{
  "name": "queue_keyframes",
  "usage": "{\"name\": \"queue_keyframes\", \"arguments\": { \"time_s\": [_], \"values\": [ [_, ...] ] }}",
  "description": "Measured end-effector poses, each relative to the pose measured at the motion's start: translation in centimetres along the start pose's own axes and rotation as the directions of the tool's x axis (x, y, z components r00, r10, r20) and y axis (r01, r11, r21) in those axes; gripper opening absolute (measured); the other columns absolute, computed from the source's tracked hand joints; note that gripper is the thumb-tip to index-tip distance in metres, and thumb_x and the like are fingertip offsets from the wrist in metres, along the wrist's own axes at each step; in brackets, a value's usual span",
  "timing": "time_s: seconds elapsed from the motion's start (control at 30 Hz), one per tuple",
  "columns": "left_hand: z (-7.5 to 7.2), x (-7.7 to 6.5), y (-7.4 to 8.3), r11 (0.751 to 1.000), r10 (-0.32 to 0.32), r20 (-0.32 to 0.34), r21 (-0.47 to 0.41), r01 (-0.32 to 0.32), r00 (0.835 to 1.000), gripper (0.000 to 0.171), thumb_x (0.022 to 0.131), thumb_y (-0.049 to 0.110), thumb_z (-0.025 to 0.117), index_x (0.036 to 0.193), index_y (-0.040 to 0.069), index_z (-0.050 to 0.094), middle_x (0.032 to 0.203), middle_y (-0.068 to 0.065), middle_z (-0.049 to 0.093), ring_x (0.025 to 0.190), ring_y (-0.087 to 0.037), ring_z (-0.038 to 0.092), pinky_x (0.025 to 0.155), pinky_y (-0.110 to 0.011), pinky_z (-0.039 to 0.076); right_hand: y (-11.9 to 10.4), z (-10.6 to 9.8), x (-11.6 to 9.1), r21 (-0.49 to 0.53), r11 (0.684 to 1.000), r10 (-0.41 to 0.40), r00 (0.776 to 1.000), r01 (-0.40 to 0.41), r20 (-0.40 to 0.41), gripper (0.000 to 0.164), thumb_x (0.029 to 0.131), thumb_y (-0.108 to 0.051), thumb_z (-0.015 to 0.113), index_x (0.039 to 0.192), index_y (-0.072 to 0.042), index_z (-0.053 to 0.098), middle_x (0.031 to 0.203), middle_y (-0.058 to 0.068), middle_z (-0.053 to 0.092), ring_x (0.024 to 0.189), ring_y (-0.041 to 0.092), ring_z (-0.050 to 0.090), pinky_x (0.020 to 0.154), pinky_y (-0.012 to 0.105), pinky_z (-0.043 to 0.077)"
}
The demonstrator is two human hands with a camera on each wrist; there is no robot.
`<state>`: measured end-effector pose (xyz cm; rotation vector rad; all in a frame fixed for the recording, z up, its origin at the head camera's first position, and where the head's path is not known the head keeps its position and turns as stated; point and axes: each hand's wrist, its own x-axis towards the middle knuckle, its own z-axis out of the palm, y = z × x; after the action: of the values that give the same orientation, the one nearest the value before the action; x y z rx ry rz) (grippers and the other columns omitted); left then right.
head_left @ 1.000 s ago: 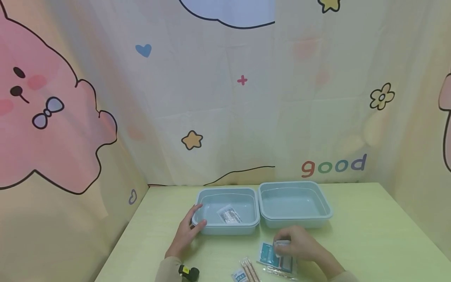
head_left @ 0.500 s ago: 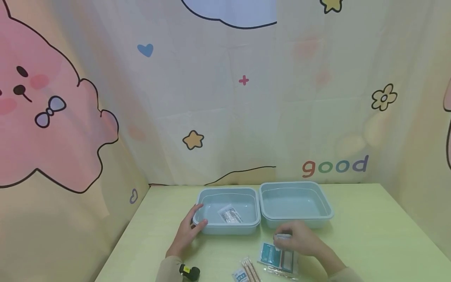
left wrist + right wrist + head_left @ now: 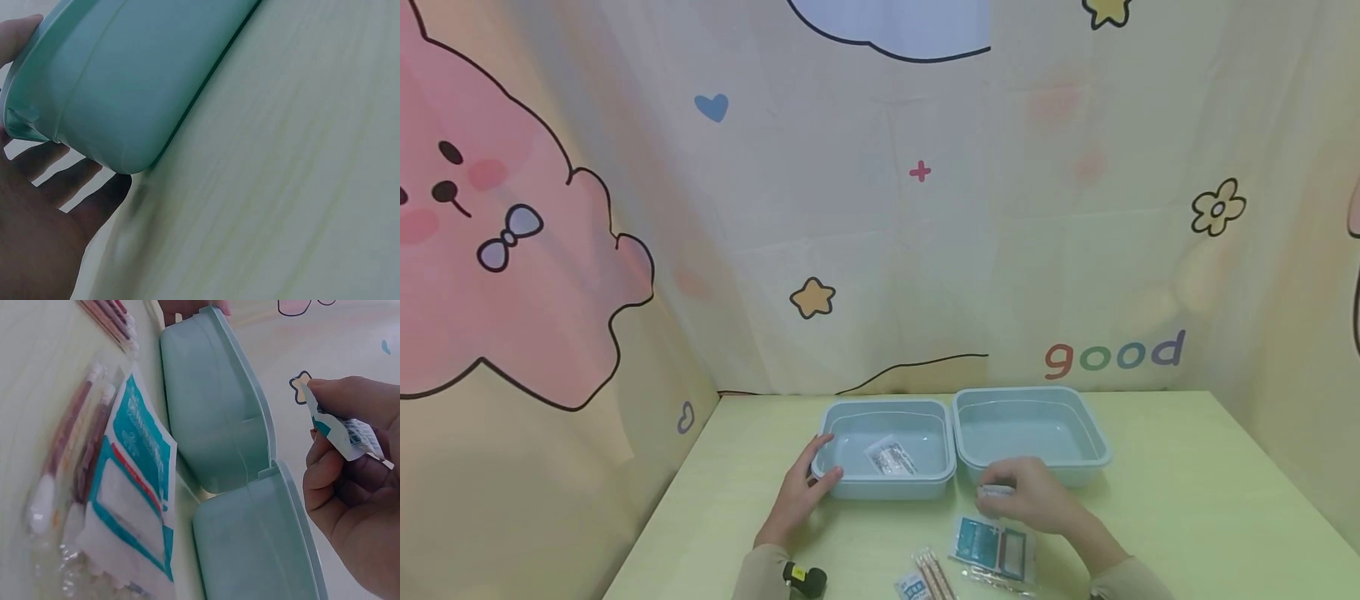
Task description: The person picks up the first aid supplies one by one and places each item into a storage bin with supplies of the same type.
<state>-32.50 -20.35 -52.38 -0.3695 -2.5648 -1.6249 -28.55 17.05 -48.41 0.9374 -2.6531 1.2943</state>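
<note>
Head view. Desk (image 3: pixel 1195 508), pale yellow-green, backed by a printed curtain (image 3: pixel 865 208) lettered "good". Two pale blue bins stand side by side near the desk's far edge: left bin (image 3: pixel 887 488) and right bin (image 3: pixel 1081 475). Inside the left bin, toward its front wall: one clear packet (image 3: pixel 891 457) with dark print. Left hand (image 3: pixel 797 496): grasping the left bin by its left end, thumb at the near left corner of the rim. Black wrist device (image 3: pixel 807 579), yellow label, at the left cuff. Right hand (image 3: pixel 1033 500): pinching one small white packet (image 3: pixel 997 492), raised above the desk in front of the right bin. Toward the desk's near edge: teal-and-white packet (image 3: pixel 991 546) lying partly over a clear swab sleeve (image 3: pixel 997 581); to its left, a second swab sleeve (image 3: pixel 934 575) beside a blue-and-white packet (image 3: pixel 913 587).

Left wrist view. Left hand at the bin's end, fingers spread against the outer wall; bin base on the desk.

Right wrist view. Small white packet, one teal patch and fine dark print, bent between thumb and fingers. Teal-and-white packet bears a red stripe. Swabs: white tips, brownish sticks, clear wrap.
</note>
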Motion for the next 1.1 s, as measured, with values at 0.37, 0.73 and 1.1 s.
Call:
{"name": "queue_keyframes", "arguments": {
  "time_s": [0.37, 0.73, 1.1],
  "values": [
    [0.0, 0.0, 0.3, 1.000, 0.011, 0.003, 0.004, -0.011, 1.000, 0.065, 0.094, 0.039, 0.063, 0.149, 0.016, 0.038, 0.160, -0.021, 0.022, 0.144, -0.043, 0.027, 0.112, -0.058, 0.034, -0.2, -0.4, 1.2, -0.030, 1.000, 0.005, 1.000, -0.005, -0.026, 0.005, 0.083, -0.024, 0.075, 0.083, -0.020, 0.072, 0.079, -0.015, 0.068, 0.076, 0.000, 0.060, 0.071, 0.022, 0.054],
    [-0.1, 0.1, 0.3, 1.000, 0.006, 0.001, -0.004, -0.006, 1.000, 0.064, 0.093, 0.039, 0.063, 0.149, 0.019, 0.039, 0.160, -0.021, 0.021, 0.143, -0.044, 0.027, 0.112, -0.059, 0.034, -0.8, -1.2, 2.3, -0.091, 0.995, -0.054, 0.993, 0.045, -0.100, 0.003, 0.082, -0.021, 0.076, 0.082, -0.019, 0.073, 0.085, -0.014, 0.072, 0.093, 0.007, 0.068, 0.088, 0.036, 0.058],
    [0.0, -0.1, 0.5, 1.000, -0.004, 0.001, 0.005, 0.004, 1.000, 0.064, 0.094, 0.038, 0.063, 0.149, 0.017, 0.039, 0.160, -0.021, 0.022, 0.143, -0.045, 0.028, 0.111, -0.059, 0.035, -1.7, -1.8, 3.4, -0.114, 0.991, -0.078, 0.988, 0.063, -0.135, 0.004, 0.082, -0.023, 0.076, 0.083, -0.020, 0.073, 0.086, -0.012, 0.073, 0.091, 0.010, 0.069, 0.086, 0.036, 0.058]
  ]
}}
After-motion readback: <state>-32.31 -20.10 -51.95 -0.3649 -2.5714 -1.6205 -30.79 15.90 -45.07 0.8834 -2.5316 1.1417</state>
